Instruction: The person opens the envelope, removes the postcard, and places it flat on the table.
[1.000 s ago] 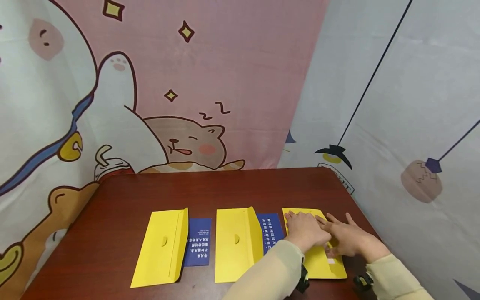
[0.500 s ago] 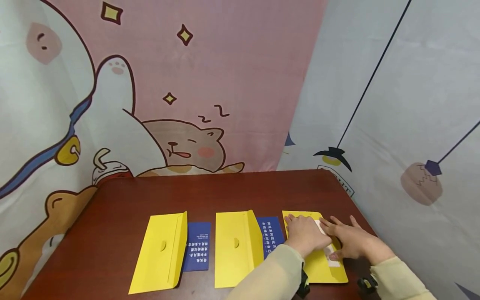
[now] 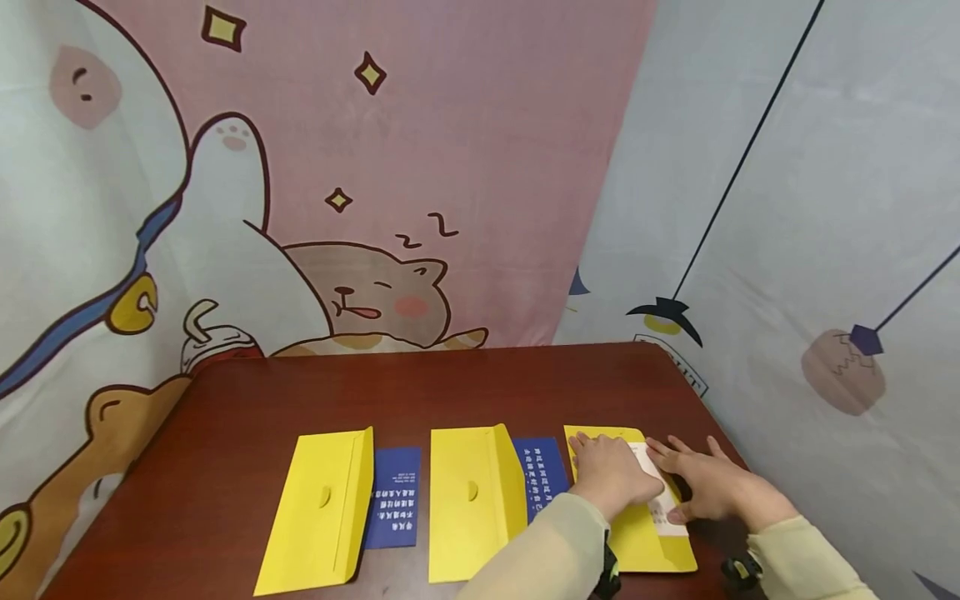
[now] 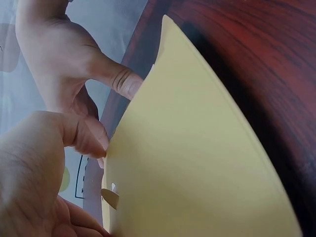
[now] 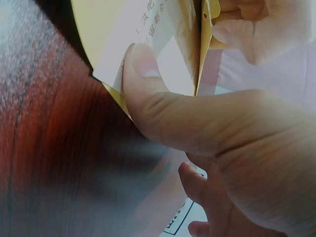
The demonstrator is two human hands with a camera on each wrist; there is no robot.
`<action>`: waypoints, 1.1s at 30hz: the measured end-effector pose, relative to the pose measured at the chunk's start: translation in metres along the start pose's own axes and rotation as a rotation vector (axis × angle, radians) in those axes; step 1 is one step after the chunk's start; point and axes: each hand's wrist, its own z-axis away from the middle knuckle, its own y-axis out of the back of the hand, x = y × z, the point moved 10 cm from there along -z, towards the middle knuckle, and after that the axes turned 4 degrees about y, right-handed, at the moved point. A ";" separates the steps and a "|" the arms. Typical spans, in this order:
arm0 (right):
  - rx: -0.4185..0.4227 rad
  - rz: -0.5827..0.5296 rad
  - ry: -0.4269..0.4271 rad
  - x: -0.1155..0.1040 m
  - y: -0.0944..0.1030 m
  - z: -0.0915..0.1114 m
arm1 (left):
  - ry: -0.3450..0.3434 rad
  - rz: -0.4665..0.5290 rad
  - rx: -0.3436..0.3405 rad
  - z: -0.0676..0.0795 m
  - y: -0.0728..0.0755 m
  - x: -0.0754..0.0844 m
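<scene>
The rightmost yellow envelope point(image 3: 645, 550) lies before both hands, its mouth toward the right. A white card point(image 3: 662, 510) with small printed characters shows partly out of it. My left hand point(image 3: 611, 475) lies over the envelope and pinches the edge of its mouth, lifting the upper layer point(image 4: 182, 128) in the left wrist view. From the right, my right hand point(image 3: 712, 483) holds the card's outer side, its thumb point(image 5: 143, 64) flat on the printed face in the right wrist view. The rest of the card is hidden inside the envelope.
To the left lie two more yellow envelopes, a middle one point(image 3: 461, 500) and a left one point(image 3: 315, 512). Blue printed cards stick out at their right sides, one by the middle point(image 3: 536, 471) and one by the left point(image 3: 395, 500). Cartoon-printed cloth point(image 3: 480, 167) rises behind the dark red table point(image 3: 375, 383).
The white card has come farther out of the rightmost envelope toward the right. My right hand has shifted slightly right with it, while my left hand stays on the envelope.
</scene>
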 end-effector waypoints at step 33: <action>0.018 0.000 -0.006 0.008 0.007 0.006 | 0.022 -0.053 0.016 0.001 -0.002 0.001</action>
